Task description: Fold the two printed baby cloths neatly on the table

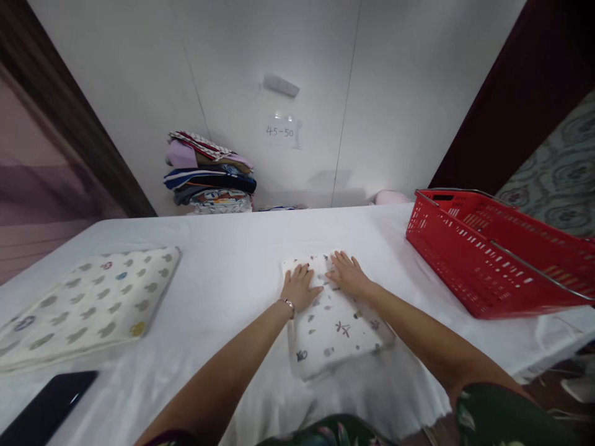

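Note:
A folded white cloth (334, 334) with small grey and brown prints lies in front of me on the white-covered table. My left hand (300, 288) rests on its upper left part, fingers spread, with a bracelet on the wrist. On the upper right part of the same cloth lies my right hand (351, 275), flat and fingers apart. Neither hand grips anything. Farther left, a second folded cloth (102, 297), cream with grey mushroom-like shapes and a few coloured ones, lies flat on the table.
A red plastic basket (474, 266) with wire handles stands on the right. A black phone (51, 406) lies at the lower left. Behind the table (223, 260) rises a stack of folded clothes (209, 179) against the wall, beside a paper sign (281, 131) reading 45-50.

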Action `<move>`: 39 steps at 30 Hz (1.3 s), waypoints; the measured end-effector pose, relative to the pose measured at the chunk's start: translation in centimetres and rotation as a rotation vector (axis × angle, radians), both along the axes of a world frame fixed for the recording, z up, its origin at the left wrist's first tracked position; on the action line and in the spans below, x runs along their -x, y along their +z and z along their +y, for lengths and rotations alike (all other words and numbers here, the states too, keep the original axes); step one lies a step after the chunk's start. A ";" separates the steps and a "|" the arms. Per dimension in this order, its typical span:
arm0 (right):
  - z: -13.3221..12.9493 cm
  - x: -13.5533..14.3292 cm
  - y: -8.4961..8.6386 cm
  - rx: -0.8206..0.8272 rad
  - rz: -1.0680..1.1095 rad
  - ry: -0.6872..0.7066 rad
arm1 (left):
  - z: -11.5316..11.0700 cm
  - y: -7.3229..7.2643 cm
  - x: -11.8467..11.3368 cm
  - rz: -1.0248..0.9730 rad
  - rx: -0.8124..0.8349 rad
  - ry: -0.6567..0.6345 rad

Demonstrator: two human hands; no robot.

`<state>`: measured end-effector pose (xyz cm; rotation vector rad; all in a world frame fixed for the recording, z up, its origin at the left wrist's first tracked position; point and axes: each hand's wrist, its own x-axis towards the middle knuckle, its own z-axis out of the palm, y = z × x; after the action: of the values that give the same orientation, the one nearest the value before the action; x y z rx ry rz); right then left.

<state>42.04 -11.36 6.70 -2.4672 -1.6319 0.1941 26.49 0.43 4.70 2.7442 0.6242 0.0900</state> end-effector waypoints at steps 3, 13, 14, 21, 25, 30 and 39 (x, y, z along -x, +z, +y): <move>-2.7 2.3 0.3 -0.113 -0.067 0.087 | -2.3 0.6 1.9 -0.096 -0.022 -0.064; -6.0 -0.2 -3.2 -0.245 0.296 -0.191 | -5.7 -0.4 5.6 -0.053 0.044 -0.110; -6.2 -0.6 -3.2 -0.310 0.359 -0.272 | -5.9 -0.2 6.3 -0.071 0.048 -0.096; -10.8 0.7 -4.8 -0.416 0.548 -0.517 | -8.9 -1.5 10.9 -0.161 -0.027 -0.264; -12.6 2.2 -5.2 -0.319 0.501 -0.561 | -9.1 -1.8 11.1 -0.114 -0.007 -0.192; -12.4 3.9 -3.6 -0.276 0.562 -0.597 | -7.9 -2.2 11.0 -0.160 0.018 -0.196; -11.6 12.2 -3.5 -0.316 1.204 -0.211 | 9.2 2.8 18.6 -0.111 -0.380 0.217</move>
<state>29.80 -22.94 3.24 -1.6227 -0.7728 1.0347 7.89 9.66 7.54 2.9886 0.9564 0.4506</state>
